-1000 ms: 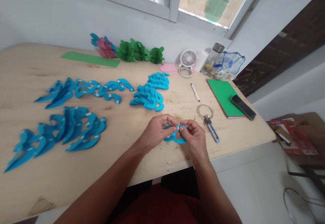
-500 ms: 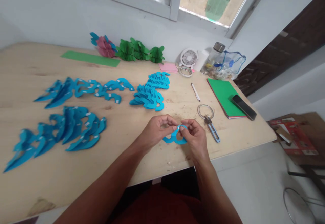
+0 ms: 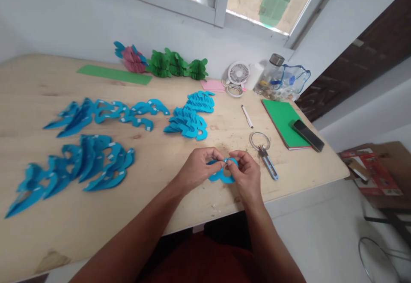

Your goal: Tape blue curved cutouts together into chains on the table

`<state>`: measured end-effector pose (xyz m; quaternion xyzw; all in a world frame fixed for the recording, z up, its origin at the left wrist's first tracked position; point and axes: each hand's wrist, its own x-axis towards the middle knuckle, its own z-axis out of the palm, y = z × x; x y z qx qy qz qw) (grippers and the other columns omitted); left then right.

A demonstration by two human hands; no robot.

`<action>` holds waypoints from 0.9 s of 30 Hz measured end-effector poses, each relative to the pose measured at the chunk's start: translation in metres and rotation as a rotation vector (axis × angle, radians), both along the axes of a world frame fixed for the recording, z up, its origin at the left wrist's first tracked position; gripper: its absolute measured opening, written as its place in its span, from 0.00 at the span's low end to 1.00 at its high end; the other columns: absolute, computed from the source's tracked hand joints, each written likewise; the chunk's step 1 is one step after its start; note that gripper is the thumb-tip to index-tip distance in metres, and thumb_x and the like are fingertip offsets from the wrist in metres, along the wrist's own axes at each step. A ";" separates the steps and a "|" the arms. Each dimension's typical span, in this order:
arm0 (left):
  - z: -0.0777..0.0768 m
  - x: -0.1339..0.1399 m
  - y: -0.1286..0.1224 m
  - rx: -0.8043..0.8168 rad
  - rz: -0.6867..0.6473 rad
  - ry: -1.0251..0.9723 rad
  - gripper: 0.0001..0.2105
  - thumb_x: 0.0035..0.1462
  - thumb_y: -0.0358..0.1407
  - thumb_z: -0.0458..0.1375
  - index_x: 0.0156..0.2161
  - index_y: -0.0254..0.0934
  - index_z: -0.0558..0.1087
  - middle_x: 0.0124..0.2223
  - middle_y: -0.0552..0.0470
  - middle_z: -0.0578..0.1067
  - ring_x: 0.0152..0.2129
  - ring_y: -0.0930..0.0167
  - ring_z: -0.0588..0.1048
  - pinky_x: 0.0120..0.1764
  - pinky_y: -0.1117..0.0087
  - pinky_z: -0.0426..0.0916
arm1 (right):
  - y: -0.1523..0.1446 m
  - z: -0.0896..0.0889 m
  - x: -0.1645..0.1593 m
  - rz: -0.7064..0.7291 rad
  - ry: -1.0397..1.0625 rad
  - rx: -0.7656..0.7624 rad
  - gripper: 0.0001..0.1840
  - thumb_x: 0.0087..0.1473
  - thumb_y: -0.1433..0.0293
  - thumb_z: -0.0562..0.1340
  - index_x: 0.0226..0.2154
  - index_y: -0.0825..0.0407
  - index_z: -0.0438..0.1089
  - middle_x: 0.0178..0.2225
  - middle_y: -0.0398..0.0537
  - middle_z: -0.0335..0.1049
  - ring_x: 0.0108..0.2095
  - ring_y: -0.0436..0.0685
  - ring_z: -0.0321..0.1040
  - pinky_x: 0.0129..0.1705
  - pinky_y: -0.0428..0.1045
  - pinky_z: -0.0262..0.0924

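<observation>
Pinching the blue paper cutout (image 3: 224, 179) between my hands, left hand (image 3: 198, 166) with thumb and fingers closed near its 11 o'clock edge, right hand (image 3: 246, 173) likewise near 1 o'clock, I judge light, even thumb pressure best against creasing.

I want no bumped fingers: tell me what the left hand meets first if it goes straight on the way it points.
Likely the right hand, across the blue paper that both hold. The hands look very close; whether they touch is hard to tell.
</observation>
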<state>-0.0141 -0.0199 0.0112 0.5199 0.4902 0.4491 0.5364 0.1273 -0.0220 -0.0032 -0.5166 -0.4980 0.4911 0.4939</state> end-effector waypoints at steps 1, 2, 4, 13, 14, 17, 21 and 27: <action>0.000 0.000 0.000 -0.004 0.001 0.002 0.05 0.45 0.34 0.60 0.24 0.34 0.73 0.24 0.54 0.72 0.21 0.75 0.68 0.24 0.76 0.62 | 0.000 0.000 0.000 -0.001 -0.001 0.003 0.11 0.42 0.70 0.64 0.33 0.52 0.69 0.24 0.41 0.70 0.24 0.49 0.66 0.25 0.44 0.60; -0.001 -0.001 0.000 -0.007 0.003 0.004 0.05 0.45 0.34 0.60 0.24 0.34 0.73 0.24 0.54 0.72 0.21 0.75 0.68 0.23 0.76 0.61 | 0.000 0.000 0.000 -0.001 0.000 0.003 0.11 0.43 0.70 0.64 0.33 0.52 0.69 0.25 0.41 0.70 0.24 0.49 0.66 0.25 0.44 0.60; -0.002 -0.001 0.000 -0.014 0.006 0.008 0.05 0.45 0.35 0.60 0.24 0.33 0.74 0.23 0.54 0.72 0.20 0.75 0.68 0.23 0.76 0.61 | 0.000 0.001 0.000 0.002 0.008 0.001 0.10 0.43 0.70 0.64 0.33 0.52 0.68 0.24 0.41 0.70 0.24 0.50 0.67 0.25 0.44 0.61; 0.003 -0.003 -0.001 -0.092 0.030 -0.052 0.06 0.44 0.35 0.60 0.24 0.33 0.73 0.22 0.54 0.72 0.18 0.77 0.67 0.21 0.77 0.61 | -0.001 0.006 0.000 0.054 0.043 -0.016 0.08 0.44 0.70 0.64 0.31 0.52 0.69 0.24 0.41 0.71 0.24 0.50 0.68 0.26 0.45 0.62; 0.004 -0.002 -0.001 -0.091 0.026 -0.058 0.06 0.44 0.35 0.60 0.24 0.33 0.73 0.22 0.54 0.71 0.18 0.77 0.66 0.21 0.77 0.61 | -0.001 0.006 0.000 0.051 0.043 -0.017 0.08 0.44 0.70 0.64 0.31 0.52 0.69 0.24 0.41 0.71 0.24 0.50 0.68 0.26 0.45 0.62; 0.006 -0.002 -0.001 -0.082 0.014 -0.068 0.06 0.44 0.36 0.60 0.25 0.34 0.73 0.22 0.55 0.71 0.18 0.77 0.67 0.21 0.77 0.61 | 0.000 0.006 0.000 0.034 0.036 -0.022 0.09 0.43 0.70 0.64 0.32 0.52 0.69 0.24 0.41 0.71 0.24 0.50 0.68 0.25 0.44 0.62; 0.005 -0.001 0.000 -0.055 0.024 -0.043 0.06 0.43 0.36 0.61 0.24 0.34 0.73 0.22 0.54 0.71 0.18 0.77 0.67 0.21 0.77 0.61 | 0.000 0.006 -0.001 0.022 0.023 -0.020 0.09 0.43 0.70 0.64 0.32 0.52 0.69 0.24 0.41 0.71 0.24 0.51 0.68 0.25 0.45 0.61; 0.001 -0.001 0.001 -0.039 0.017 0.000 0.05 0.44 0.34 0.59 0.24 0.34 0.74 0.23 0.53 0.73 0.19 0.75 0.67 0.22 0.75 0.61 | 0.001 0.006 -0.001 0.019 0.016 -0.029 0.09 0.43 0.70 0.64 0.32 0.52 0.69 0.25 0.42 0.70 0.25 0.50 0.67 0.25 0.45 0.60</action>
